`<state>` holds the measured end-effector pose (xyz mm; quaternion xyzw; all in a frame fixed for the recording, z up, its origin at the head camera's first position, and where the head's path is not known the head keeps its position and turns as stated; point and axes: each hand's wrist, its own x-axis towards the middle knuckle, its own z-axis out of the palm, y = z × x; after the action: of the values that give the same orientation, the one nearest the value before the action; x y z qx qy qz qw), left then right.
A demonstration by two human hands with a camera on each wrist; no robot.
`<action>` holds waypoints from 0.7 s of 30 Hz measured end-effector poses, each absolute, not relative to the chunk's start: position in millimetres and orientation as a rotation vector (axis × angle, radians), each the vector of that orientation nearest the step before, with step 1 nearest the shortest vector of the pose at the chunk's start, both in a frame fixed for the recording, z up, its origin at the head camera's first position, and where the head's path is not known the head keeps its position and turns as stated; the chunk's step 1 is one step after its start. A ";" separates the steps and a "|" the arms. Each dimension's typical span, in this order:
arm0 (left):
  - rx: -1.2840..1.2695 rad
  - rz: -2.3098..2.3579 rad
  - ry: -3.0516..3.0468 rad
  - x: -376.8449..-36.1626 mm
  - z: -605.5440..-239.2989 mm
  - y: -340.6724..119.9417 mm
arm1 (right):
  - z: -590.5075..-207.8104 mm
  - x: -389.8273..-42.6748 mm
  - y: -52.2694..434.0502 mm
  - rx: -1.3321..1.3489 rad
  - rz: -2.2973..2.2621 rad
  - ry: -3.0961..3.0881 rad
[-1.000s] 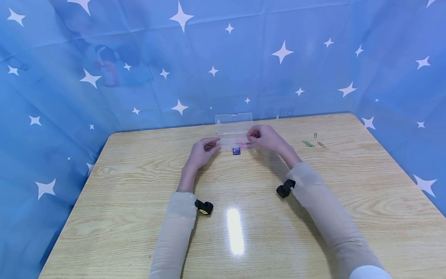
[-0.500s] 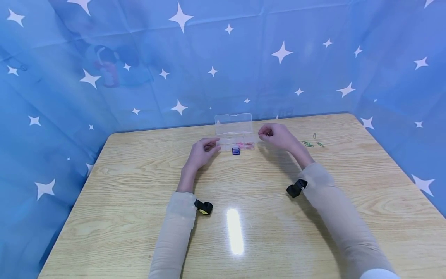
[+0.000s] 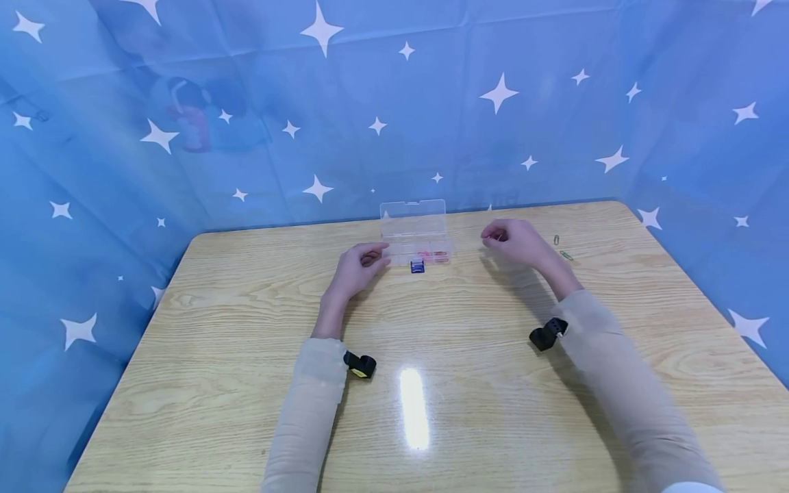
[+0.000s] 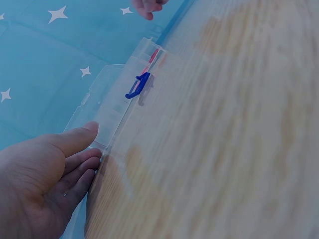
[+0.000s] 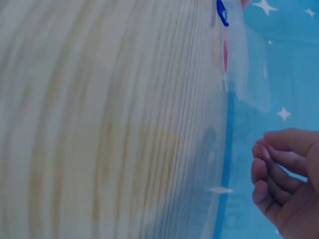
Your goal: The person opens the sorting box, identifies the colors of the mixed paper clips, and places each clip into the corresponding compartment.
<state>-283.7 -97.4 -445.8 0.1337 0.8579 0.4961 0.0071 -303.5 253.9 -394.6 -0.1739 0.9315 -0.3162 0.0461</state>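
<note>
Head view: clear plastic box (image 3: pixel 399 261) sits near the far edge of the worktop (image 3: pixel 228 342), about midway along it. Lid (image 3: pixel 413 224) raised on the far side. Red and pink pieces (image 3: pixel 440 255) lie inside, toward the box's near right corner; blue clip (image 3: pixel 418 267) at the middle of its near side. Left hand (image 3: pixel 356 268) at the box's left end, thumb and fingers relaxed with a moderate gap, fingertips touching the end. Right hand (image 3: pixel 519 242) raised to the right of the box, apart from it; thumb tip close to the index fingertip, other fingers loosely bent, gap narrow. Cannot tell whether something small is between those tips. Green paper clip (image 3: pixel 566 255) and a darker paper clip (image 3: pixel 557 239) lie beyond the right hand, toward the far right corner. Blue star-patterned cloth (image 3: pixel 370 82) hangs behind the far edge.
</note>
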 end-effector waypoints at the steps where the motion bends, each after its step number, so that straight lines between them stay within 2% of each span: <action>1: 0.417 1.551 2.683 -283.6 -445.8 -97.5 | -394.1 -303.0 256.9 -0.526 -0.962 2.845; 21: 0.425 1.555 2.672 -284.8 -447.3 -97.8 | -395.8 -294.9 313.5 -0.437 -0.892 2.921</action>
<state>-284.8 -97.8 -447.3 0.1363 0.8562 0.4983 0.0105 -294.9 313.5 -395.8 -0.1415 0.9464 -0.2890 0.0283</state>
